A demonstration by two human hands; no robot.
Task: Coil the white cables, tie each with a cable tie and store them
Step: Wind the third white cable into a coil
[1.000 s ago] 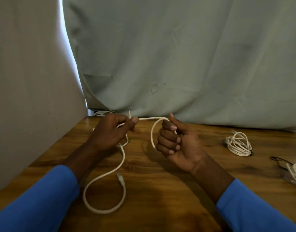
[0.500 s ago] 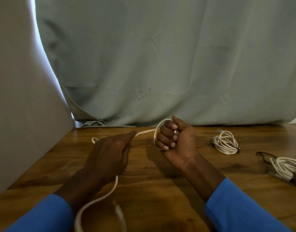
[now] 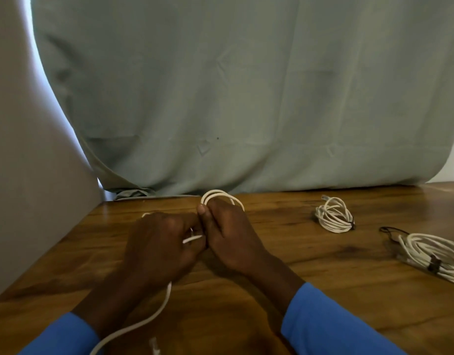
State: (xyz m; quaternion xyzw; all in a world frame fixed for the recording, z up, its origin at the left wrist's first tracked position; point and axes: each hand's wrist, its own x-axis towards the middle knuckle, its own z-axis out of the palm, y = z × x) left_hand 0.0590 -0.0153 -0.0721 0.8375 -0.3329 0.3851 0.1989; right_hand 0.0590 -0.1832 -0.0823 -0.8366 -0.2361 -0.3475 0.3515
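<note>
A white cable [image 3: 215, 194] is looped twice over my right hand [image 3: 228, 234], which is closed around the loops. My left hand [image 3: 162, 244] presses against the right one and pinches the same cable. From under the left hand the loose cable tail [image 3: 144, 324] runs toward me across the wooden table [image 3: 285, 213], and its plug end [image 3: 154, 349] lies at the bottom edge. Both sleeves are blue. The inside of both palms is hidden.
A coiled white cable [image 3: 333, 216] bound with a dark tie lies at the right. A larger tied coil [image 3: 433, 254] sits farther right, with a loose black tie [image 3: 390, 230] beside it. A pale green cloth [image 3: 246, 98] hangs behind the table; a grey panel [image 3: 28, 201] stands on the left.
My left hand has moved right until it touches the right hand. The right hand has turned palm down, and a second loop now lies over it. The view has tilted up.
</note>
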